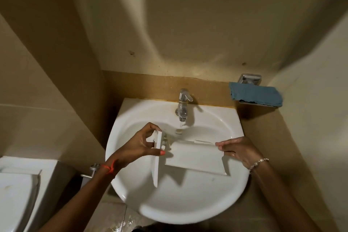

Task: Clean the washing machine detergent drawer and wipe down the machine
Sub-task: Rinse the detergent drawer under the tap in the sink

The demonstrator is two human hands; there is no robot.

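Observation:
I hold the white plastic detergent drawer over the white sink, turned so its underside faces up. My left hand grips the drawer's front panel at the left end, thumb on its near face. My right hand, wet, pinches the drawer's rear right corner with its fingertips. The drawer hangs just in front of and below the chrome tap; a thin stream of water seems to fall from the spout behind the drawer.
A blue cloth lies on a metal wall holder at the right of the sink. A white toilet stands at the lower left, with a chrome fitting beside it. Beige walls close in on both sides; a white shelf runs overhead.

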